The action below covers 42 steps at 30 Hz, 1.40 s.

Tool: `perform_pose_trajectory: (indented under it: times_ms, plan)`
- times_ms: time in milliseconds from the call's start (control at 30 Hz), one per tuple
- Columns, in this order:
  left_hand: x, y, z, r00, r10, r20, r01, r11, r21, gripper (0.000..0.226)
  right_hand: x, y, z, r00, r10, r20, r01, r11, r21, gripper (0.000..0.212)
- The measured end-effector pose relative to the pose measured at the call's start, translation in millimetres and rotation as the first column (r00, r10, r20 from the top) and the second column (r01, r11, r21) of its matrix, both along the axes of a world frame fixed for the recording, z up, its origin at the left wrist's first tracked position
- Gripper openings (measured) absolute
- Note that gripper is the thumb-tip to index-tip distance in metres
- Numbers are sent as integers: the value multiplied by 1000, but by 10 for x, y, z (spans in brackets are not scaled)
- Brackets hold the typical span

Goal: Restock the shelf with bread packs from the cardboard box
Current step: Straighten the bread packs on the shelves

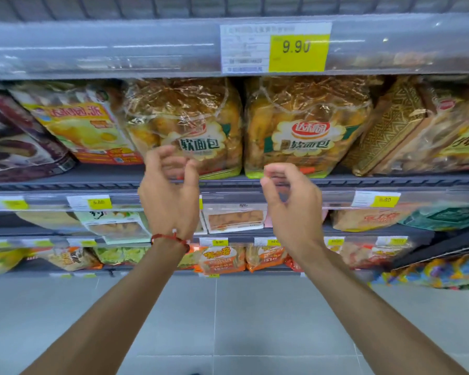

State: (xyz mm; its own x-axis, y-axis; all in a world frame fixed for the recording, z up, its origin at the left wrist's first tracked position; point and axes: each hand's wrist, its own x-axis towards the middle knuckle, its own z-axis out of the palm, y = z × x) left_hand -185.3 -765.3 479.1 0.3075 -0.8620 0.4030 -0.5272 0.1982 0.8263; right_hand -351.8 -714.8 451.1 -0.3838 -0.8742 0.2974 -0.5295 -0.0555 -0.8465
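Observation:
Two clear bread packs with golden rolls stand upright side by side on the shelf (363,181) in front of me, the left bread pack (190,117) and the right bread pack (303,125). My left hand (169,185) hovers just in front of the left pack's lower edge, fingers loosely curled, holding nothing. My right hand (290,196) hangs below the right pack's lower left corner, fingers also loosely curled and empty. Both hands are blurred. The cardboard box is out of view.
A yellow snack bag (79,128) leans at the left of the bread, a gold patterned pack (395,125) at the right. A price tag reading 9.90 (298,48) sits on the shelf rail above. Lower shelves hold more packets; grey floor tiles (241,320) lie below.

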Motion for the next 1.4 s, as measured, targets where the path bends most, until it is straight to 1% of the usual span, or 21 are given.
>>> perform_pose_trajectory:
  times_ms: [67, 100, 167, 233, 300, 400, 467, 567, 633, 700, 767, 833, 867, 900, 933, 1000, 1067, 1167, 1233, 1300, 1400]
  plan:
    - [199, -118, 51, 994, 51, -97, -57, 997, -51, 37, 212, -133, 103, 999, 41, -16, -41, 998, -42, 25]
    - [294, -195, 62, 991, 82, -104, -89, 994, -70, 42, 285, -209, 144, 999, 33, -33, -35, 998, -51, 30]
    - [487, -329, 57, 991, 128, -47, -132, 988, -86, 48, 406, -354, 216, 997, -13, -82, 9, 999, -54, 40]
    - [627, -421, 64, 995, 99, 28, -95, 990, -102, 44, 500, -473, 277, 989, -72, -130, 67, 997, -43, 48]
    - [690, -482, 95, 999, 33, 4, -32, 997, -73, 32, 573, -573, 329, 977, -128, -170, 127, 992, -20, 53]
    - [751, -559, 137, 997, -11, -79, 6, 998, -60, 24, 614, -705, 379, 948, -236, -214, 242, 970, 1, 45]
    - [806, -603, 148, 994, -28, -107, 23, 998, -54, 20, 613, -758, 386, 940, -291, -179, 293, 956, -12, 34]
    - [868, -644, 182, 998, -17, -56, 13, 998, -69, 17, 649, -775, 359, 936, -340, -93, 336, 940, -58, 22]
    - [896, -659, 193, 997, -52, -63, 49, 997, -57, 18, 685, -755, 330, 933, -357, -57, 350, 931, -101, 19]
    - [940, -675, 151, 990, -113, -87, 112, 994, -20, 19, 711, -715, 300, 937, -346, -33, 342, 935, -93, 22]
    - [989, -676, 70, 985, -169, -28, 170, 985, 21, 35, 736, -662, 253, 945, -323, -43, 321, 946, -53, 32]
    - [991, -649, -36, 961, -245, 127, 231, 966, 118, 67, 772, -624, 197, 951, -298, -76, 299, 954, -10, 44]
    - [978, -640, -88, 945, -283, 164, 259, 954, 153, 80, 795, -616, 170, 955, -285, -79, 286, 958, 2, 50]
    - [959, -646, -129, 940, -302, 158, 277, 947, 161, 87, 812, -616, 140, 958, -276, -72, 277, 961, 4, 54]
    - [931, -659, -143, 947, -291, 139, 270, 951, 151, 86, 822, -622, 113, 959, -276, -65, 277, 961, -3, 55]
    - [879, -717, -156, 968, -222, 114, 207, 970, 128, 75, 825, -653, 83, 954, -296, -51, 295, 955, -23, 52]
    - [844, -741, -166, 972, -181, 150, 165, 980, 108, 65, 818, -677, 72, 951, -308, -31, 307, 951, -39, 46]
    - [837, -693, -227, 969, -189, 156, 182, 981, 62, 59, 793, -658, 51, 962, -272, -3, 271, 961, -49, 40]
    - [817, -589, -278, 970, -173, 172, 168, 985, 42, 67, 751, -561, 22, 970, -242, 6, 242, 968, -64, 35]
    - [736, -422, -282, 978, -98, 186, 97, 995, 14, 80, 703, -405, -5, 964, -264, 29, 265, 960, -84, 30]
    - [479, -183, -196, 994, -56, 96, 65, 993, -94, 88, 585, -213, -99, 925, -362, 116, 376, 918, -129, 31]
